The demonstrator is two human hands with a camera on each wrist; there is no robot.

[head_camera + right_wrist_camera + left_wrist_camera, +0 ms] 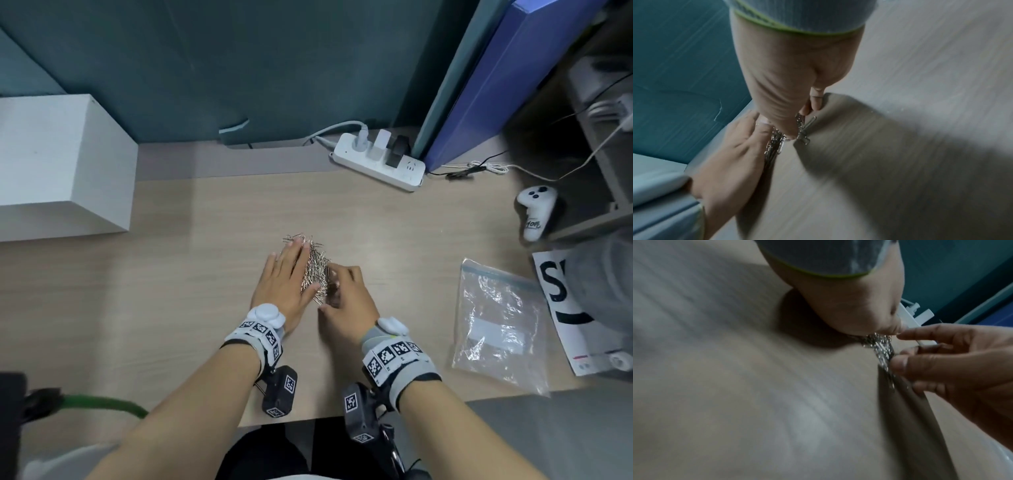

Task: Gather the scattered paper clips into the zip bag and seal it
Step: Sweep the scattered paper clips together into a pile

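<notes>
A dense heap of silver paper clips (315, 267) lies mid-table. My left hand (284, 277) is flat against the heap's left side, fingers straight, pressing on the clips. My right hand (344, 291) curls its fingers and thumb into the heap's right side and grips clips. In the left wrist view the clips (880, 348) sit between the right hand's thumb and fingers (900, 363). A few loose clips (807, 128) show under my right hand (789, 91), with the left hand (731, 154) beside them. The clear zip bag (496, 325) lies flat to the right, apart from both hands, holding some clips.
A white box (58, 164) stands at the back left and a power strip (376, 161) with plugs at the back. A white controller (536, 212) and a printed sheet (561, 308) lie at the right. The table edge (308, 419) runs close below my wrists.
</notes>
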